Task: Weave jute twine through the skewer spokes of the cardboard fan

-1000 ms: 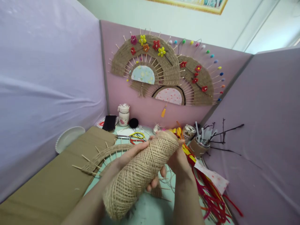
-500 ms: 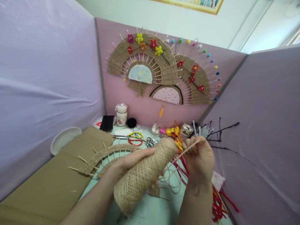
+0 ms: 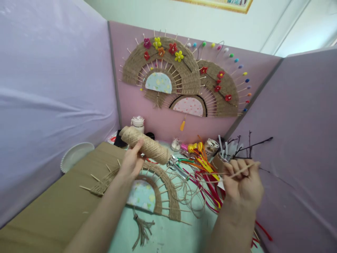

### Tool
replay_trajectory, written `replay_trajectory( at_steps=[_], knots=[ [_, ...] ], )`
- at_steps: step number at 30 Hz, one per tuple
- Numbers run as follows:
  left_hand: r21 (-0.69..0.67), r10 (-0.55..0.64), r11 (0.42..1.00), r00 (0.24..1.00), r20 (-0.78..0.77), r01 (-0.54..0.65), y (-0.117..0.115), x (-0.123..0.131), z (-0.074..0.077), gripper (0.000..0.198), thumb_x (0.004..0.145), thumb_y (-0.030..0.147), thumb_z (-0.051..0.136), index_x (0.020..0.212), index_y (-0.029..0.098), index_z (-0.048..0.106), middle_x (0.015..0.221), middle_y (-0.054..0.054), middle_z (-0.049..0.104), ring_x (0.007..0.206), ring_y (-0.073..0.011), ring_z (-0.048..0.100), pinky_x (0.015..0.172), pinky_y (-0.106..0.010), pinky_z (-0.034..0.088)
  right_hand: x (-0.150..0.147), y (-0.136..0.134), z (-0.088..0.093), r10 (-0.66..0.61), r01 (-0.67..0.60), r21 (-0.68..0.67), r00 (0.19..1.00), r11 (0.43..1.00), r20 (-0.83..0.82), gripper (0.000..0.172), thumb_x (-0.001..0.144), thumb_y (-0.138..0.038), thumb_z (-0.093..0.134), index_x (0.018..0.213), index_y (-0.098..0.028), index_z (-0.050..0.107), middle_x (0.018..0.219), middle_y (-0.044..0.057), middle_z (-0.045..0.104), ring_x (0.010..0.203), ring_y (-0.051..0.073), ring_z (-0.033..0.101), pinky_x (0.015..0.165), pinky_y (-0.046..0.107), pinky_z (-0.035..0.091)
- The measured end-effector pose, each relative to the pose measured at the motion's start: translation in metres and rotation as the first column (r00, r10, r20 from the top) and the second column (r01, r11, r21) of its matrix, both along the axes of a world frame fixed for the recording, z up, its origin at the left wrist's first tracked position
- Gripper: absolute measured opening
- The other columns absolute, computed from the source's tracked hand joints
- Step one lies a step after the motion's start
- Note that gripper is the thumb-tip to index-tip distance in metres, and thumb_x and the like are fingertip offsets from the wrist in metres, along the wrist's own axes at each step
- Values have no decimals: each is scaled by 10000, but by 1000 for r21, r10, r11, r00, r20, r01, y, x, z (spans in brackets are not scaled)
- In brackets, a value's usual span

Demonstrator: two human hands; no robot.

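My left hand [image 3: 134, 158] grips a spool of jute twine [image 3: 151, 147] and holds it tilted above the back of the table. A strand of twine [image 3: 243, 170] is pinched in my closed right hand [image 3: 242, 179], off to the right. Loose loops of twine [image 3: 188, 193] lie on the table between the two hands. Below my left hand rests a woven half-round fan [image 3: 172, 200] on wooden sticks, with a blue floral fabric centre [image 3: 142, 195]. A twine tassel [image 3: 142, 230] hangs from its lower edge onto the table. My left forearm covers part of the fan.
Brown cardboard [image 3: 52, 196] and a white plate [image 3: 76, 157] are at the left. Pliers [image 3: 181, 172], coloured pipe cleaners [image 3: 206, 165], a tin [image 3: 211, 147] and dark twigs [image 3: 252, 146] crowd the right. A white jar [image 3: 138, 123] stands behind. Decorated fans [image 3: 189, 77] hang on the pink panel.
My left hand has carried the spool up, left and towards the back, uncovering the fan and tassel. My right hand has moved right with the strand.
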State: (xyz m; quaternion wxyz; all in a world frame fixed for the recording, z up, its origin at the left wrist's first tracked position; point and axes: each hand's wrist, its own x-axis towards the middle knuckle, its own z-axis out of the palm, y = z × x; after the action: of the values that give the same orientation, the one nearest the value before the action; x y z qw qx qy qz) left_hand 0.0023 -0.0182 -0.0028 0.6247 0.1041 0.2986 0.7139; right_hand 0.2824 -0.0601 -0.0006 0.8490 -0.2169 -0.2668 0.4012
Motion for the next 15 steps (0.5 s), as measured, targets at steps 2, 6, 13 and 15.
replay_trajectory(
  at_steps=[2, 6, 13, 15],
  knots=[
    [-61, -69, 996, 996, -63, 65, 2, -12, 1, 138, 885, 187, 626, 1020, 163, 639, 793, -47, 699, 622, -151, 666, 618, -252, 559, 22, 3, -11, -131, 130, -16, 989, 991, -64, 390, 951, -339, 559, 625, -195, 400, 532, -84, 376, 412, 56, 342, 417, 175, 331],
    [-40, -295, 949, 928, 229, 312, 6, -32, -1, 477, 911, 548, 482, 1035, 108, 620, 755, -100, 660, 585, -198, 645, 542, -329, 572, 47, 14, -31, -444, 433, -123, 893, 893, -80, 257, 929, -349, 487, 701, -233, 502, 902, 20, 661, 781, 162, 664, 561, 293, 504],
    [-85, 3, 996, 954, 299, 23, -7, -19, 16, 430, 959, 512, 473, 1187, 163, 581, 851, -93, 734, 728, -239, 728, 678, -351, 611, -5, 22, -29, -308, 529, -247, 748, 812, 588, 281, 767, -354, 669, 1008, -208, 664, 1128, 67, 685, 1101, 222, 614, 985, 407, 457],
    [-38, -3, 999, 951, 310, 15, -14, -9, 22, 434, 979, 468, 456, 1233, 137, 574, 891, -118, 744, 783, -248, 736, 731, -357, 608, -31, 23, -25, -188, 391, -209, 762, 896, 619, 353, 828, -445, 622, 1078, -200, 662, 1226, 95, 664, 1186, 228, 581, 1014, 401, 447]
  ],
)
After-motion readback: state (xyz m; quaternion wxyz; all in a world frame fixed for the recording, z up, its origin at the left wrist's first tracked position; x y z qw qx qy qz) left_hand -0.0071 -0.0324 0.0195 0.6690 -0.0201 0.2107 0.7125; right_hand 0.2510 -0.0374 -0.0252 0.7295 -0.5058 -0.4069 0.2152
